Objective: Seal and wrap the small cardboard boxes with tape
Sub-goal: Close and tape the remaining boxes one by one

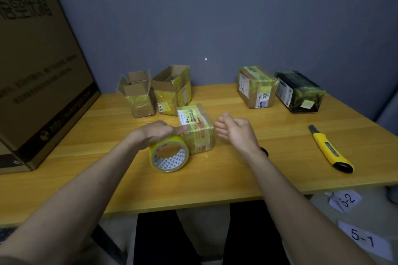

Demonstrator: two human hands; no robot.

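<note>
While the left hand (158, 131) grips the top of the yellow tape roll (169, 154), its fingertips reach the small wrapped box (196, 128), which stands just beside the roll at its 1 o'clock, near the middle of the wooden table (269, 157). The right hand (233, 133) hovers just at 3 o'clock of the box, fingers loosely curled and holding nothing; whether it touches the box, I cannot tell.

To do this step well, I think the right hand should steady the box while the left hand pulls the tape tight and flat around it, so no wrinkle forms at the corners.

At 11 o'clock of the box stand two open boxes (137, 94), and at 2 o'clock two sealed boxes (256, 88), one of them dark. A yellow utility knife (329, 149) lies at 3 o'clock, well apart. A large carton (38, 60) stands at 9 o'clock, and a grey wall (215, 17) closes the room behind. Paper labels (364, 240) lie on the floor.
</note>
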